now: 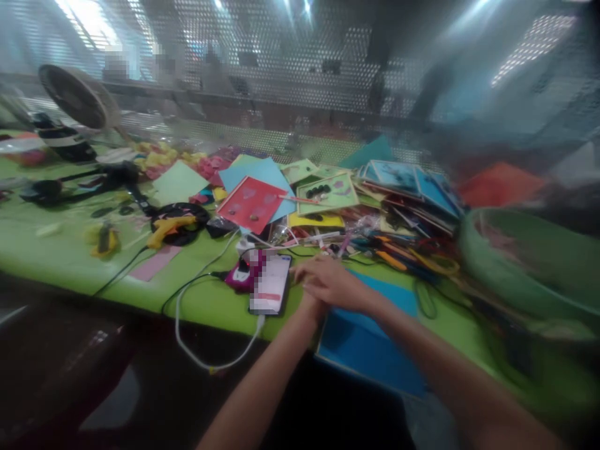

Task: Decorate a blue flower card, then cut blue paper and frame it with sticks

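Observation:
My right hand (335,284) lies across my left wrist and hand, its fingers stretched loosely to the left. Only the lower part of my left hand (315,304) shows beneath it; its fingers are covered and blurred. No object is visible in either hand. Just left of them a smartphone (276,284) lies face up with its screen lit and a white cable (178,312) plugged in. Beside the phone is a purple box-like device (238,278) with cords. A blue card or folder (370,344) lies under my right forearm, at the table's front edge.
Decorated cards, including a red one (255,203), are heaped behind my hands on the green table (154,306). A yellow glue gun (171,228) sits left, several scissors and tools (394,256) right. A large green basin (525,269) stands far right, a fan (77,97) at back left.

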`<state>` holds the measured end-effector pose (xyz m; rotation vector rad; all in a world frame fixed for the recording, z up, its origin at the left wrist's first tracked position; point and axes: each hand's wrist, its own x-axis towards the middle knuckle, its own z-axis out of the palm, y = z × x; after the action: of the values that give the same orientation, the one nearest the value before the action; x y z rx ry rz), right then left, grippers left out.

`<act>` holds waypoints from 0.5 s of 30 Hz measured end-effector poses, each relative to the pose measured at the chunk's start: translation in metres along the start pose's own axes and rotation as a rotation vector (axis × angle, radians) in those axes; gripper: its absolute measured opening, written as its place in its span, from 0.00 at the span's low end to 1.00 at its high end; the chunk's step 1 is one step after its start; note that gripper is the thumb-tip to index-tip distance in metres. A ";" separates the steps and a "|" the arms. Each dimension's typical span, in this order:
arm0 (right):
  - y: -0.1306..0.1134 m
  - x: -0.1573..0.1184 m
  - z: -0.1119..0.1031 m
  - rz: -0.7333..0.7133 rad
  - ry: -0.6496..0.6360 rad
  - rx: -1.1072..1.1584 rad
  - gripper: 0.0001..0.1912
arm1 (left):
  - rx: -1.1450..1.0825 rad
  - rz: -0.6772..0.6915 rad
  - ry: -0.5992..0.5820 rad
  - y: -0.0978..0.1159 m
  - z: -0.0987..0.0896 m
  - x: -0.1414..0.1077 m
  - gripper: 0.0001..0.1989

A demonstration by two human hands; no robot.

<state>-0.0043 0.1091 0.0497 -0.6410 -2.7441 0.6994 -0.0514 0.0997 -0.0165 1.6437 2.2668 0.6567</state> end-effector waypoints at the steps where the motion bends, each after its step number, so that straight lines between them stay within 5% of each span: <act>1: 0.008 -0.004 -0.006 -0.013 0.051 0.041 0.12 | -0.041 0.107 -0.024 -0.009 -0.002 0.001 0.23; 5: 0.051 -0.029 -0.034 0.100 0.331 0.049 0.09 | -0.022 0.317 -0.102 -0.031 -0.009 0.005 0.20; 9: 0.104 -0.060 -0.068 0.459 0.484 -0.255 0.16 | 0.060 0.345 -0.132 -0.027 -0.013 0.004 0.24; 11: 0.126 -0.072 -0.081 0.647 0.409 -0.446 0.19 | 0.073 0.333 -0.139 -0.025 -0.013 0.003 0.24; 15: 0.155 -0.072 -0.090 0.721 0.268 -0.511 0.16 | 0.063 0.339 -0.125 -0.026 -0.011 0.003 0.23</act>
<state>0.1426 0.2334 0.0404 -1.7324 -2.4005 -0.0127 -0.0792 0.0940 -0.0197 2.0624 1.9598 0.5402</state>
